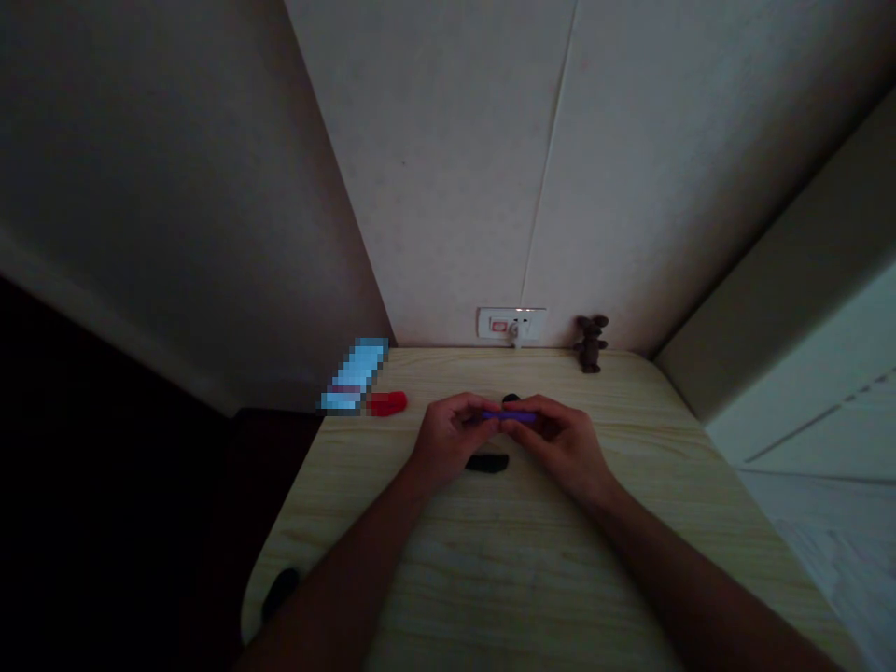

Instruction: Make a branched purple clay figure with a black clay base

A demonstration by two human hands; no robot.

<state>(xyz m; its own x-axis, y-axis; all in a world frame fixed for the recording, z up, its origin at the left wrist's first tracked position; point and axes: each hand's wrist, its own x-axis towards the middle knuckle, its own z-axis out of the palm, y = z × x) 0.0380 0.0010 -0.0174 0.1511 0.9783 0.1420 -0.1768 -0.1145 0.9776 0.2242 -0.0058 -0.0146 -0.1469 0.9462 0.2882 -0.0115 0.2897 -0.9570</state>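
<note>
A slim purple stick [519,416] lies level between both hands, above the middle of the table. My left hand [455,434] pinches its left end between thumb and fingers. On the other end, my right hand [560,434] has its thumb and fingertips closed, and the two hands nearly touch. What the stick is made of cannot be told. Just below the hands, a black elongated piece [488,463] rests on the tabletop, partly covered by my left hand. Behind the fingertips another small black thing [512,399] shows only in part.
The pale wooden table [518,579] meets the wall, where a socket [511,323] holds a white plug. A brown bear-like figure [592,343] stands at the back right. At the back left are a pixelated bright phone-like slab [357,373] and a red piece [390,403]. A dark object [280,593] is by my left forearm.
</note>
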